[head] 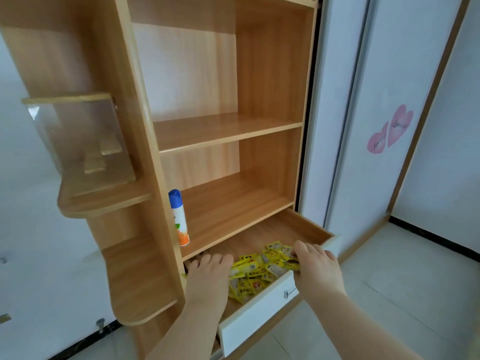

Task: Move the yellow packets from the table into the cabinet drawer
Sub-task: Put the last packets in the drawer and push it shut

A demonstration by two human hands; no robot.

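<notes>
The cabinet drawer (pixel 262 320) with a white front stands pulled out at the bottom of a wooden cabinet. A heap of several yellow packets (pixel 257 271) lies inside it. My left hand (pixel 207 276) is palm down in the drawer's left part, fingers spread over the heap's left edge; whether it grips anything is hidden. My right hand (pixel 315 266) reaches in over the drawer's front edge, its fingers pinched on yellow packets at the heap's right side. The table is out of view.
A spray can (pixel 179 219) with a blue cap stands on the shelf just above the drawer, at its left. Rounded side shelves (pixel 104 201) jut out to the left. White sliding doors with pink heart stickers (pixel 389 131) are on the right. Tiled floor lies below.
</notes>
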